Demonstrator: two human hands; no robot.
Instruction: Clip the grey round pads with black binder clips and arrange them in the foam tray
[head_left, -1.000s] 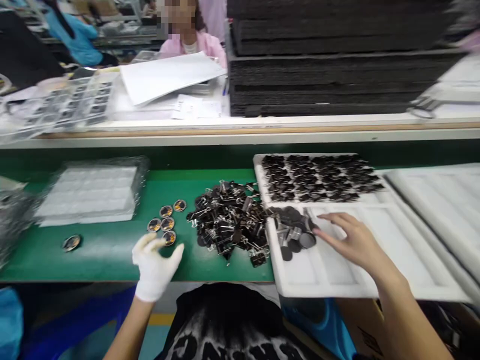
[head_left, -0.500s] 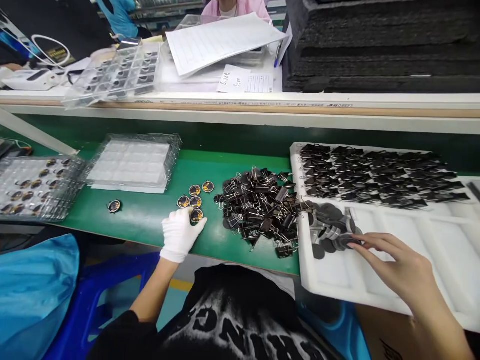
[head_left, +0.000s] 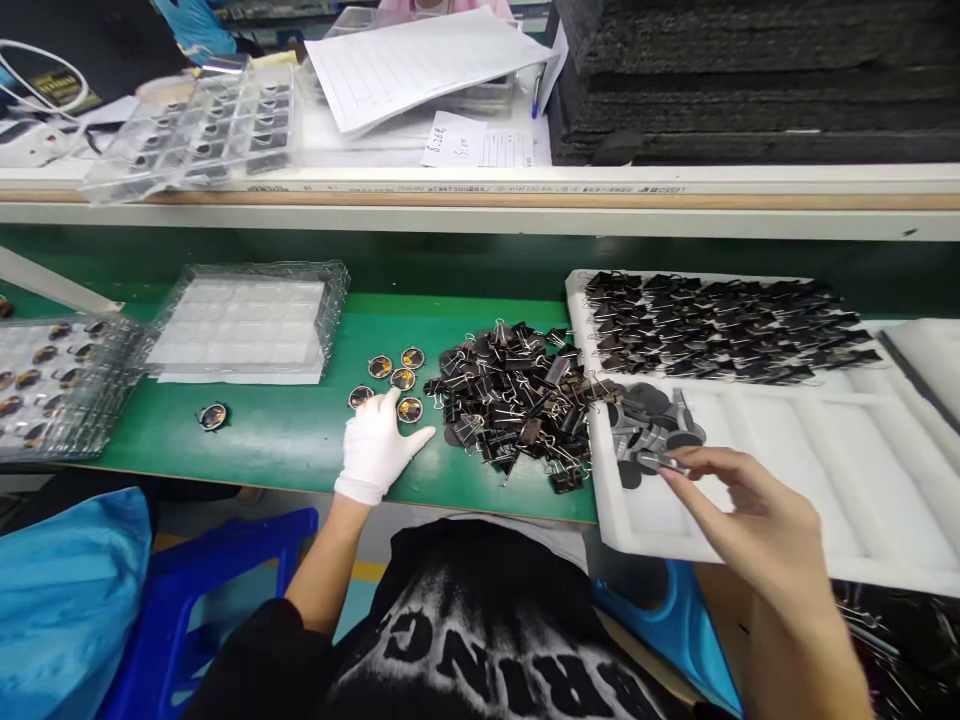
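I see right hand pinching a disc by its rim — could slip; left hand, spread loosely, might nudge badges

Green workbench backed by a dark green panel, white shelf with a wood-toned strip running across above it, slanted white strut at left. Tall stack of black sheets on the shelf, right side. Below: dark blue plastic stool, lighter blue plastic piece, pale teal floor with yellow stripe; bright light, soft glare on benchtop.
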